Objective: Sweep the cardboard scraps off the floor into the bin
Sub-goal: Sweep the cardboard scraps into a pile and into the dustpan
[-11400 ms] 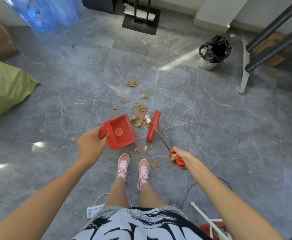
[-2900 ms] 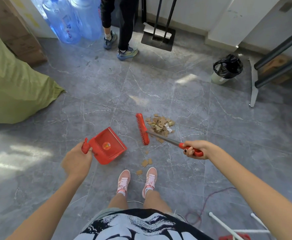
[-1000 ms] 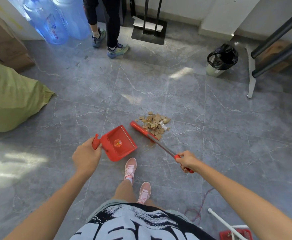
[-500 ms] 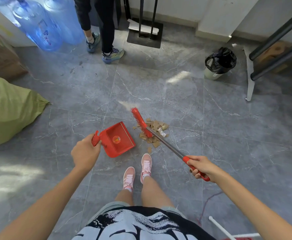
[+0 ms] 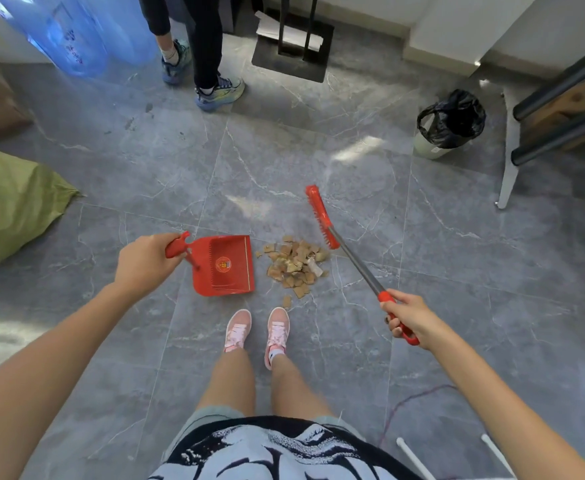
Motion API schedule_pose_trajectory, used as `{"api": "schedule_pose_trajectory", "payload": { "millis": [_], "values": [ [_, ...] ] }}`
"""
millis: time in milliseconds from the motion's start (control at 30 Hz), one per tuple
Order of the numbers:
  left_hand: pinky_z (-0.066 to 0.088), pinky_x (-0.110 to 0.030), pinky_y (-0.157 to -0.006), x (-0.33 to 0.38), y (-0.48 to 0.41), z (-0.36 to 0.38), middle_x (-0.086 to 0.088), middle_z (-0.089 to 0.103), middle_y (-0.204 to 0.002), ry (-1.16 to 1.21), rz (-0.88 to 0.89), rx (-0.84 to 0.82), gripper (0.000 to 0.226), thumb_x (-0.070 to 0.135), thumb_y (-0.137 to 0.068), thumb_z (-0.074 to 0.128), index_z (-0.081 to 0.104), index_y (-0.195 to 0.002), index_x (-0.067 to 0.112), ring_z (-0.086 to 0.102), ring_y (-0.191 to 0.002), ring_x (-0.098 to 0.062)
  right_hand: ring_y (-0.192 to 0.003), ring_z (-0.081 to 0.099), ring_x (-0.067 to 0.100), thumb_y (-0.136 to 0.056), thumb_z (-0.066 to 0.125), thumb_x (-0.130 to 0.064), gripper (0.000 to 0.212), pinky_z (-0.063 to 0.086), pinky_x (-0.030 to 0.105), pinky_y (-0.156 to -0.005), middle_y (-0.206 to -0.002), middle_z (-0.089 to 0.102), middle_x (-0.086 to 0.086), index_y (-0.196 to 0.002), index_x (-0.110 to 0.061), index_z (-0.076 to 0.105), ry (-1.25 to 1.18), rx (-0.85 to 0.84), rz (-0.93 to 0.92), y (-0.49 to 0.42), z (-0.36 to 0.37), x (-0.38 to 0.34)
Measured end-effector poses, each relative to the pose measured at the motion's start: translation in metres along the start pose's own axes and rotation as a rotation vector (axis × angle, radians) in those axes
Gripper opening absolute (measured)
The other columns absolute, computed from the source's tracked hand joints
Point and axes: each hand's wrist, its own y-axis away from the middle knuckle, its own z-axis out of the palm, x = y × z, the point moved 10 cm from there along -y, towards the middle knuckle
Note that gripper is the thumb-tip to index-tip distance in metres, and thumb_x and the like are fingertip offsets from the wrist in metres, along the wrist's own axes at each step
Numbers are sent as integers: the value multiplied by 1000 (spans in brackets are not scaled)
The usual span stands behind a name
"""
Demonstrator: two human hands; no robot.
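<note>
A: Hands?
B: Held well apart. The left hand (image 5: 145, 263) is wrapped round the handle of the red dustpan (image 5: 227, 266). The right hand (image 5: 410, 318) is clamped on the red grip of the broom (image 5: 320, 216).
A: Scraps?
B: The cardboard scraps (image 5: 294, 266) are heaped in one pile on the grey tiled floor (image 5: 319, 161), just ahead of the pink shoes (image 5: 256, 329). A few strays are seen at the pile's near edge.
A: Tools vs pile?
B: The dustpan is held low just left of the pile, with its open lip turned toward it. Floor contact can't be told. The broom head is placed just right of the pile and beyond it.
A: Bin?
B: The bin (image 5: 448, 124) is lined with a black bag and located far right, well apart from the pile.
</note>
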Motion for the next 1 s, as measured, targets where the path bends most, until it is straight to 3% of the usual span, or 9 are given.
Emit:
{"api": "schedule_pose_trajectory", "payload": {
  "millis": [267,433,600,767,1000],
  "values": [
    [49,-41,-67,-1,-49,12,-12,73,-81,49,43,-51,23,22,-82,70,72,-105,19,67,-82,-38,-22,29,3,-95,36,2,19,28,9,-29,-61,33,5,-95,-12,49,-60,96,134,-31,14,24],
    [51,-42,-65,-10,-75,13,-11,71,-77,77,77,-114,21,18,-83,69,72,-103,17,66,-79,-38,-22,34,5,-93,33,6,26,30,8,-29,-61,35,8,-76,-13,38,-35,98,252,-54,46,47],
    [49,-39,-58,-19,-89,19,-1,59,-58,130,96,-168,2,18,-83,67,68,-83,16,61,-62,-32,-38,47,18,-88,41,8,10,44,21,-32,-64,47,16,-87,-2,41,95,50,330,-66,73,56],
    [49,-38,-55,-18,-90,27,-5,62,-57,216,126,-169,3,11,-80,69,69,-83,9,58,-55,-28,-26,41,13,-88,44,6,13,37,17,-33,-55,44,10,-78,-2,42,213,68,316,-79,78,47],
    [46,-37,-54,-1,-91,23,-7,63,-57,230,165,-177,4,8,-79,69,71,-83,9,57,-53,-27,-42,43,17,-91,47,0,9,39,20,-34,-55,44,10,-83,-1,44,229,64,253,-80,104,29]
  ]
}}
